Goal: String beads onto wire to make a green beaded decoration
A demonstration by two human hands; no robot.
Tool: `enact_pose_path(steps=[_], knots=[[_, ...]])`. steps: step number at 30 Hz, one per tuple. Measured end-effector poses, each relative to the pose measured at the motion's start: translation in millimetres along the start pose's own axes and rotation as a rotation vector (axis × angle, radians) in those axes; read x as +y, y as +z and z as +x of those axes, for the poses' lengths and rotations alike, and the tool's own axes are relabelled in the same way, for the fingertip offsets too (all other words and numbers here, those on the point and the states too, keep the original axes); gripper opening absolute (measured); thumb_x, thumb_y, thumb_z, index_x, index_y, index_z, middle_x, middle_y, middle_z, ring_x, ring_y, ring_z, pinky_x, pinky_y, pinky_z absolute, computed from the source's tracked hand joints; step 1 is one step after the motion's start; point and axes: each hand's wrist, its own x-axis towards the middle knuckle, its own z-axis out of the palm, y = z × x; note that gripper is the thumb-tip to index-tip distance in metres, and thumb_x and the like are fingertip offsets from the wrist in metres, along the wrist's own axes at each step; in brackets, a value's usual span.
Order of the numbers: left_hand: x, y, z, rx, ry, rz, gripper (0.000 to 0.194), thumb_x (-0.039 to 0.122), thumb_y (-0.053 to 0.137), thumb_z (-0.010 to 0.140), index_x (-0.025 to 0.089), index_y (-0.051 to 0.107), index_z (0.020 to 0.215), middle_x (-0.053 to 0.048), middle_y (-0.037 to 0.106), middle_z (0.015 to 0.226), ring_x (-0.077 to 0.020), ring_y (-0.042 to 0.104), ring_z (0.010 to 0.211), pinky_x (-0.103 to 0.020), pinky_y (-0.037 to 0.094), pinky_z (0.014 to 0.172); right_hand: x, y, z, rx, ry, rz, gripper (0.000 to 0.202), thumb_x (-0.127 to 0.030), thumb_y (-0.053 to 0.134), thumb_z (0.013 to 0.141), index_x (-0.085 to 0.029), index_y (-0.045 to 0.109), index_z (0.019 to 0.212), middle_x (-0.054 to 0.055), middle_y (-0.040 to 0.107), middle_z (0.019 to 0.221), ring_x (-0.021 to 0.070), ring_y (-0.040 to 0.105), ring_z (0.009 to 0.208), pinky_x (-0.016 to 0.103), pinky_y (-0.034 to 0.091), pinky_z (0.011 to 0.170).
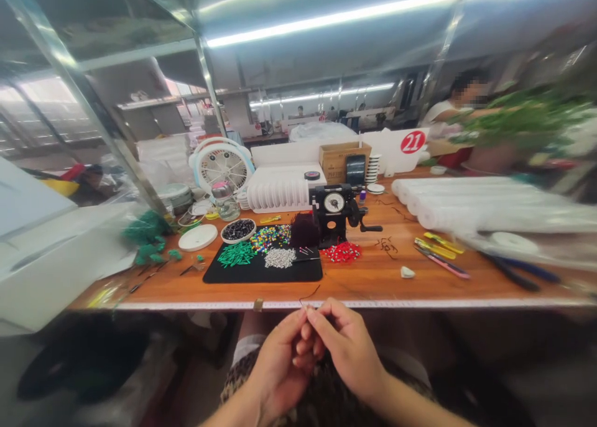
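Just before the table's front edge, my left hand [282, 358] and my right hand [349, 349] meet with thumbs and forefingers pinched together. A thin dark thread [313, 293] curves out above the fingertips; most of what they pinch is hidden. Beyond them lies a black mat [261, 275] bearing green tube-like pieces [236, 254], silver-grey bits [280, 258] and mixed coloured beads [268, 237]. Red pieces [342, 252] are heaped by the mat's right side. A black hand-cranked machine with a dial [333, 206] stands behind.
A white dish of black beads [238, 230], a white lid [198, 237] and a fan [224, 166] stand left. Yellow-handled tools [441, 245], pliers [517, 268] and white rolls [466, 203] lie right. A measuring strip [396, 303] runs along the front edge. Another person [443, 113] sits beyond.
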Motion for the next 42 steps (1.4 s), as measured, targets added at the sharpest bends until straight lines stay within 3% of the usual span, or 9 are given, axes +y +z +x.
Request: enact_pose_path(steps=[4,11,17,20,23,27,32,39,42], knots=[[6,8.2,10,0.021,0.068,0.258,0.043,0.044,0.077,0.061,0.014,0.048,0.053,0.005,0.039,0.042,-0.0043,0.036,0.038,-0.014,0.017,0.036,-1,-5,7,-0.005,0.071,0.096,0.040,-0.049,0.061,0.081,-0.016,0.048,0.061,-0.003,0.056,0.047,0.0055,0.046,0.036,0.015,0.034,0.036],[38,28.2,16,0.044,0.369,0.760,0.029,0.042,0.068,0.070,0.016,0.055,0.067,0.004,0.050,0.046,-0.0076,0.041,0.038,-0.016,0.029,0.038,-15,-4,19,0.012,-0.014,0.126,0.041,-0.049,0.061,0.081,-0.018,0.045,0.060,-0.009,0.040,0.038,0.0045,0.036,0.032,0.016,0.028,0.034],[12,-9.4,11,0.174,0.199,0.532,0.042,0.049,0.074,0.059,0.015,0.049,0.054,0.005,0.043,0.043,-0.0047,0.033,0.037,-0.016,0.021,0.037,11,-18,-2,-0.101,0.159,0.030,0.041,-0.051,0.062,0.078,-0.015,0.050,0.062,-0.006,0.046,0.046,0.0043,0.038,0.037,0.016,0.030,0.037],[2,-22.0,7,0.170,0.081,0.389,0.042,0.047,0.079,0.054,0.012,0.056,0.062,0.005,0.045,0.048,-0.0033,0.030,0.039,-0.016,0.017,0.037,20,-25,-14,-0.075,0.237,0.002,0.038,-0.049,0.065,0.075,-0.016,0.049,0.063,-0.006,0.047,0.045,0.0060,0.040,0.036,0.018,0.035,0.038],[-7,-22.3,4,0.131,0.018,0.289,0.041,0.041,0.082,0.053,0.011,0.059,0.069,0.005,0.046,0.052,-0.0026,0.027,0.041,-0.015,0.013,0.038,23,-23,-17,-0.040,0.225,-0.004,0.039,-0.049,0.063,0.077,-0.017,0.047,0.062,-0.008,0.044,0.040,0.0055,0.037,0.033,0.017,0.032,0.036],[-19,-21.1,3,0.050,-0.015,0.236,0.045,0.046,0.080,0.054,0.013,0.048,0.053,0.005,0.038,0.044,-0.0036,0.027,0.041,-0.017,0.013,0.039,29,-14,-13,0.007,0.206,0.007,0.043,-0.053,0.062,0.077,-0.016,0.048,0.061,-0.006,0.047,0.040,0.0036,0.034,0.031,0.016,0.027,0.034],[-20,-30.1,1,0.072,0.007,0.168,0.045,0.043,0.081,0.055,0.013,0.048,0.057,0.006,0.038,0.048,-0.0031,0.023,0.042,-0.017,0.011,0.040,32,-19,-19,-0.094,0.266,0.067,0.043,-0.054,0.063,0.076,-0.016,0.048,0.061,-0.008,0.042,0.039,0.0034,0.031,0.030,0.015,0.024,0.031],[-27,-30.9,4,0.012,-0.001,0.157,0.042,0.044,0.079,0.059,0.013,0.050,0.058,0.007,0.035,0.043,-0.0037,0.022,0.040,-0.017,0.011,0.039,29,-15,-17,-0.019,0.223,0.053,0.041,-0.052,0.063,0.077,-0.017,0.048,0.062,-0.010,0.038,0.033,0.0031,0.028,0.027,0.014,0.021,0.029],[-27,-30.0,2,0.002,-0.014,0.162,0.044,0.045,0.079,0.058,0.014,0.048,0.056,0.006,0.036,0.043,-0.0039,0.024,0.040,-0.018,0.011,0.039,28,-15,-17,-0.061,0.227,0.047,0.042,-0.054,0.060,0.079,-0.016,0.051,0.063,-0.008,0.042,0.036,0.0030,0.031,0.029,0.014,0.023,0.030]])
